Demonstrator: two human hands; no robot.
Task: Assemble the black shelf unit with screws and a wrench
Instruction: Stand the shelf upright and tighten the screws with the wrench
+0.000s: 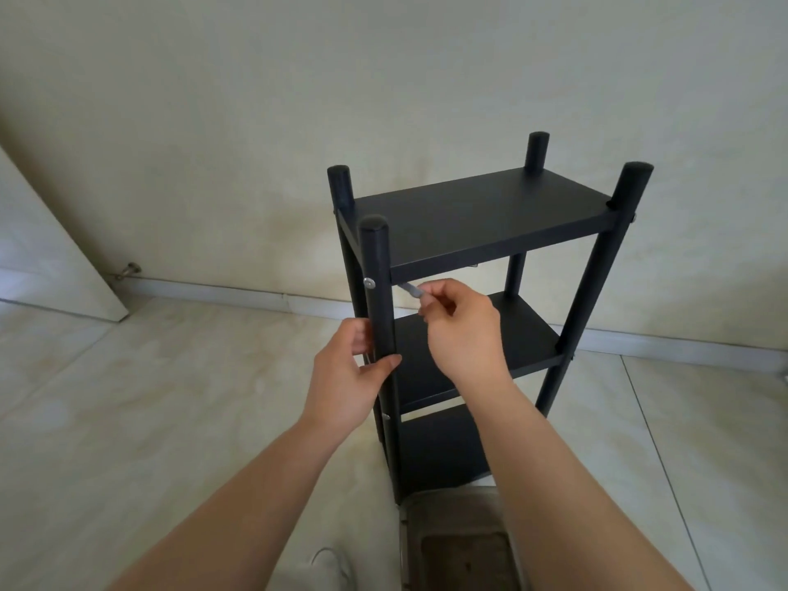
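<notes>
The black shelf unit [477, 219] stands upright on the tiled floor, with three boards between four round posts. My left hand [345, 377] grips the near left post [377, 283], thumb on its front. A silver screw head [369, 283] shows on that post at the level of the top board. My right hand [462, 330] pinches a small silver wrench [411, 288] just under the top board's front edge, right of that post. Its tip is hidden in the board's shadow.
A pale wall and baseboard [239, 292] run behind the shelf. An open door [55, 258] with a door stop [128, 270] stands at the left. A floor drain cover [462, 552] lies by the shelf's base, next to a white shoe [332, 565].
</notes>
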